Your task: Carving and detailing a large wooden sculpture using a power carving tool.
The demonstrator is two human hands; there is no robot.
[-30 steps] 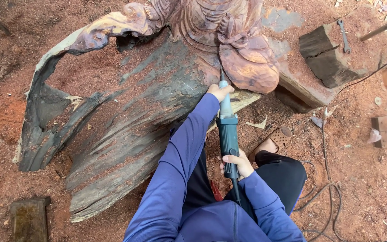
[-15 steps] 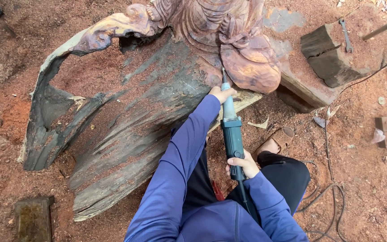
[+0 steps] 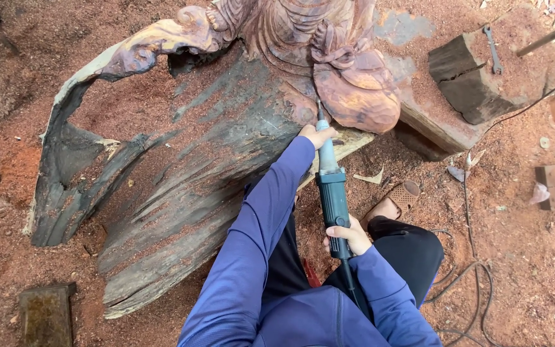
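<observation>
Tool: your long die grinder (image 3: 331,186), teal body with a pale grey neck, points away from you; its thin bit meets the carving just under the rounded lobe.
Left hand: your left hand (image 3: 317,135) wraps closed around the grinder's pale neck near the bit, fingers curled tight on it.
Right hand: your right hand (image 3: 349,236) grips the rear of the teal body, fingers closed round it, above your lap.
Carving: the wood sculpture (image 3: 329,58) is reddish-brown and smooth, with folded, draped shapes at the top edge of the log.
Log: the big root slab (image 3: 181,186) is dark grey, rough and deeply grooved, dusted with red sawdust, curling to a hollow on its left side.
Ground: red dirt (image 3: 515,250) with black cables.
Nearby: a dark wood block (image 3: 467,80) with a spanner (image 3: 493,48) beside it, upper right; a flat rusty plate (image 3: 46,315), lower left.
Foot: a brown sandal (image 3: 403,196) sits right of the grinder.
</observation>
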